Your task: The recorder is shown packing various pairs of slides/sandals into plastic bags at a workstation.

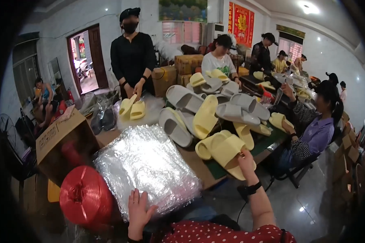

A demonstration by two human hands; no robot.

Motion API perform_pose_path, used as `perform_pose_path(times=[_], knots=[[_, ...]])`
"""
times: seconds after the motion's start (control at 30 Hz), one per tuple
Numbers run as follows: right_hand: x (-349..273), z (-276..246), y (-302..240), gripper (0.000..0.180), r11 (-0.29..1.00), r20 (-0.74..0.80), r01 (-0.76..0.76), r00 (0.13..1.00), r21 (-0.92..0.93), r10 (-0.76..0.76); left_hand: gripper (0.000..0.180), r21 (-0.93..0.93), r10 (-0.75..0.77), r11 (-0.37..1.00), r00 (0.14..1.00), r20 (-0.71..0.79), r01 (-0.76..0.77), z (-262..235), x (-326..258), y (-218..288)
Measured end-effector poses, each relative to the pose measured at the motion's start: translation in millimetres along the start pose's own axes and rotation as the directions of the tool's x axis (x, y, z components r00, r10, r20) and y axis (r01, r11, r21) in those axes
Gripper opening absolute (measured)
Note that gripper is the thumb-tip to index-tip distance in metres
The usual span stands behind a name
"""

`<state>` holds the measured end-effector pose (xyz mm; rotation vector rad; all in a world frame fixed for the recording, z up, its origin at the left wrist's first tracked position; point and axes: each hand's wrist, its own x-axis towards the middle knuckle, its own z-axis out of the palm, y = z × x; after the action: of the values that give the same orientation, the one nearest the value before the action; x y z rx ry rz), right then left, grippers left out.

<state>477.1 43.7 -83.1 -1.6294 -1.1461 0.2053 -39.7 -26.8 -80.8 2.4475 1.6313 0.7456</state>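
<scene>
My right hand [246, 160] grips a yellow slipper [230, 152] near its heel end, at the near edge of a slipper pile. A second yellow slipper [205, 146] lies against it on the left. With fingers spread, my left hand [140, 210] rests on the near edge of a stack of shiny clear plastic bags [144, 162]. Beyond the bags, grey slippers [176, 131] and more yellow slippers [205, 117] are heaped on the table. How my right fingertips sit under the slipper is hidden.
A red roll of plastic twine [86, 196] and an open cardboard box [65, 137] stand at the left. Across the table a person in black [132, 60] holds yellow slippers [137, 109]. At the right sits a person in purple [320, 131] with a yellow slipper. Several others work farther back.
</scene>
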Motion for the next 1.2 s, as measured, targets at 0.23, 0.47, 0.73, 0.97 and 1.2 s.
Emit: perform_pose_path(times=[0.23, 0.47, 0.73, 0.97, 1.2], knots=[[-33.2, -0.3, -99.0, 0.024, 0.884, -0.047, 0.084, 0.996, 0.46, -0.071, 0.072, 0.005, -0.021, 1.0, 1.0, -0.014, 0.021, -6.1, 7.3, 6.7], [-97.5, 121.8, -210.8, 0.034, 0.916, 0.391, 0.201, 0.857, 0.347, -0.336, 0.072, 0.012, -0.083, 0.996, 0.996, 0.02, 0.083, -4.4, -0.4, 8.2], [-123.9, 216.6, -208.0, 0.042, 0.878, 0.602, 0.474, 0.684, 0.063, -0.412, 0.075, 0.065, -0.076, 0.995, 0.997, 0.016, 0.075, 5.5, -3.8, 5.5], [-114.8, 236.4, -205.3, 0.03, 0.878, 0.539, 0.475, 0.725, 0.06, -0.429, 0.073, 0.058, -0.049, 0.997, 0.998, -0.035, 0.051, 5.4, 0.1, 7.2], [-95.8, 237.8, -222.7, 0.046, 0.912, 0.665, 0.393, 0.713, -0.118, -0.221, 0.072, 0.065, -0.067, 0.996, 0.998, -0.006, 0.067, 8.4, 0.7, 8.3]])
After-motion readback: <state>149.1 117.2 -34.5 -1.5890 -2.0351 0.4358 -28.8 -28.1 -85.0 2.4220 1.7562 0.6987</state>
